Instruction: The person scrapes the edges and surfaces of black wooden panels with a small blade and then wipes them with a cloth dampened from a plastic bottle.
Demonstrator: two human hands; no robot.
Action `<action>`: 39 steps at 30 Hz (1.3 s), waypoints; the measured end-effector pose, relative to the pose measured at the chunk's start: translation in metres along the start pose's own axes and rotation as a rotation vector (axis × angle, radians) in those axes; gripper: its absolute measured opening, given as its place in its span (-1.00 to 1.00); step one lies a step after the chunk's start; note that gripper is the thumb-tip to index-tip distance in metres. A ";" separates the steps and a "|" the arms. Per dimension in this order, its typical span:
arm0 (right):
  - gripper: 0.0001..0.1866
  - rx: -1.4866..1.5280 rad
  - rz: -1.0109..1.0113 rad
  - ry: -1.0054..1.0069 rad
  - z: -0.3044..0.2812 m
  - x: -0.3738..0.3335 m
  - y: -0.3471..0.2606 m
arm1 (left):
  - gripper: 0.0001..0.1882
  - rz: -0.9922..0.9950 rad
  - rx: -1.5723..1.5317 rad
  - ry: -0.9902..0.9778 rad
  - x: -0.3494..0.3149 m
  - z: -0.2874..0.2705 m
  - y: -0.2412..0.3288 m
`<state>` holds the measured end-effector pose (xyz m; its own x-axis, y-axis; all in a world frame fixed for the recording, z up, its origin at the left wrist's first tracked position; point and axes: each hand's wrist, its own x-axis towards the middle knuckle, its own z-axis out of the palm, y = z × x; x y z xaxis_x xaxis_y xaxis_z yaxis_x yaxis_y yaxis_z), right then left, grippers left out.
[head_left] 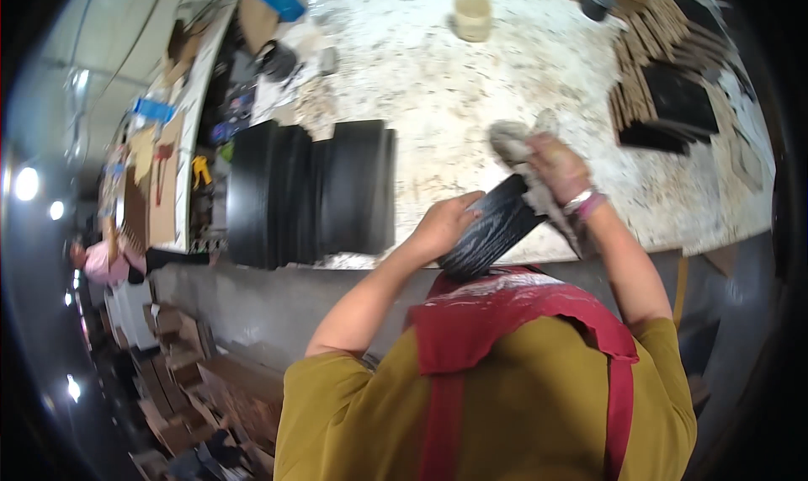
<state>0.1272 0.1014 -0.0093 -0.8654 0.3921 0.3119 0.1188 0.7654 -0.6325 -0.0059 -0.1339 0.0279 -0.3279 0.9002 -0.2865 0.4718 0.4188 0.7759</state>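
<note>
Near the front edge of the worktable, a black flat panel (495,233) is tilted toward me, with pale streaks across its face. My left hand (448,227) is closed on the panel's left edge, thumb lying over its face. At the far right end of the panel, my right hand (557,171) is closed round a greyish-white rag (510,141). Part of the cloth hangs down beside the panel's edge. To the left of my left hand stand dark panels in a stack (358,186), their faces smooth and black.
The stained white worktable (438,102) spreads ahead. A clear container with yellowish liquid (473,20) stands at its far side. Black boards with brown edges (677,102) are piled at right, near a dark cup (597,1). Cardboard boxes (240,384) lie lower left; a person (111,262) is farther off.
</note>
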 end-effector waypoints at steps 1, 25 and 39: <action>-0.68 -0.102 0.069 -0.065 -0.017 0.003 0.015 | -0.58 0.021 -0.047 0.022 -0.012 -0.010 0.002; -0.65 0.243 -0.145 -0.242 0.047 0.043 -0.119 | -0.44 -0.093 0.727 0.632 -0.085 -0.081 0.002; -0.54 -0.147 0.258 0.190 -0.072 -0.088 0.021 | 0.12 0.876 0.329 0.302 0.233 0.030 0.215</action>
<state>0.2410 0.1198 0.0011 -0.6935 0.6593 0.2905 0.4020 0.6887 -0.6034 0.0441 0.1693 0.1112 0.0729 0.8589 0.5070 0.8373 -0.3288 0.4367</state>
